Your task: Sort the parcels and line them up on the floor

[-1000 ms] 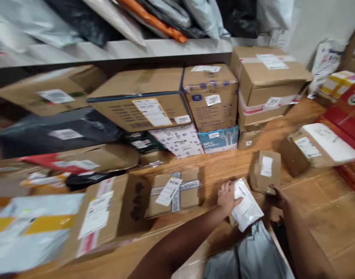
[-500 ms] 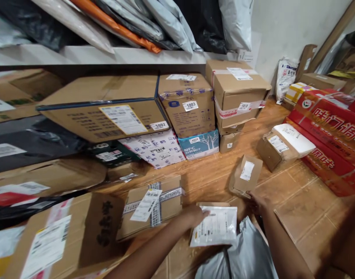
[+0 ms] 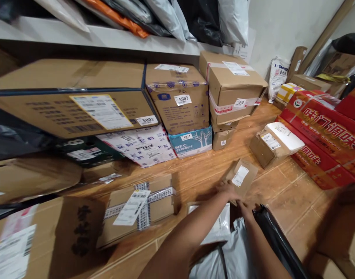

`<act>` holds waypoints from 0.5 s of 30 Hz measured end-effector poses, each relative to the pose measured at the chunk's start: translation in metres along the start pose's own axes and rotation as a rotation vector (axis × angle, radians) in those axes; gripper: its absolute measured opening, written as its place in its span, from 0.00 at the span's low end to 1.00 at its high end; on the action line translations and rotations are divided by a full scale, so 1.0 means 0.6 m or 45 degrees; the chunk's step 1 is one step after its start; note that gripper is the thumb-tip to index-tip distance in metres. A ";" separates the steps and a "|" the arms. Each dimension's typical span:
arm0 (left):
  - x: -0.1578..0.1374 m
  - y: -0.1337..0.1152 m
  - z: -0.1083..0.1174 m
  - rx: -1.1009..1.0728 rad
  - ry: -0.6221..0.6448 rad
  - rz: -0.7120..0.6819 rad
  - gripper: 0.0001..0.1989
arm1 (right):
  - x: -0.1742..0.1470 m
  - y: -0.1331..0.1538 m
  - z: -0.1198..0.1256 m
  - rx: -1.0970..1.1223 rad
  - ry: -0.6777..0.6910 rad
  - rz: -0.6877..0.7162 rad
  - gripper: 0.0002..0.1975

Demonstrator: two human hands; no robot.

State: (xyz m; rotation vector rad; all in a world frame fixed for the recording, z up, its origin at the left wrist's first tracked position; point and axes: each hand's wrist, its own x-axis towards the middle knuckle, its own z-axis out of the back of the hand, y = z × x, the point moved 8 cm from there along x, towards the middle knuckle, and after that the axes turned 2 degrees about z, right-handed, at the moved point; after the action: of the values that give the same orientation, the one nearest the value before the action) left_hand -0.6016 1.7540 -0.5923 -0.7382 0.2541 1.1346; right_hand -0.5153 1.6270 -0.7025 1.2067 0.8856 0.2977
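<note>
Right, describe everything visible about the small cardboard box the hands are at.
The small cardboard box is plain brown, with a white printed label on its upward face. It sits tilted on the wooden floor, closed. The left hand touches its near lower edge; the right hand is just below it, contact unclear.

Stickers read 5002 on the big flat carton (image 3: pixel 78 104), 5003 on the purple-taped box (image 3: pixel 179 102) at two o'clock from it, NFC on the blue box (image 3: pixel 191 141).

The left forearm hides most of the white pouch (image 3: pixel 220 228); the right hand (image 3: pixel 243 207) is blurred, its grip unclear.
</note>
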 end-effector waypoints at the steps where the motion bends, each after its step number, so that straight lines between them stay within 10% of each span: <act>1: 0.004 -0.002 -0.008 0.023 0.004 0.045 0.60 | -0.011 -0.005 0.004 -0.002 -0.026 0.031 0.35; 15: 0.042 0.011 -0.048 0.061 -0.045 0.116 0.79 | -0.078 -0.003 0.002 -0.279 -0.152 0.383 0.27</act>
State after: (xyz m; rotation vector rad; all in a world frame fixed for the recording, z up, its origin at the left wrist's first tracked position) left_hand -0.5918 1.7551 -0.6295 -0.6691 0.2865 1.2225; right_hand -0.5445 1.5960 -0.6837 1.1384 0.5514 0.5450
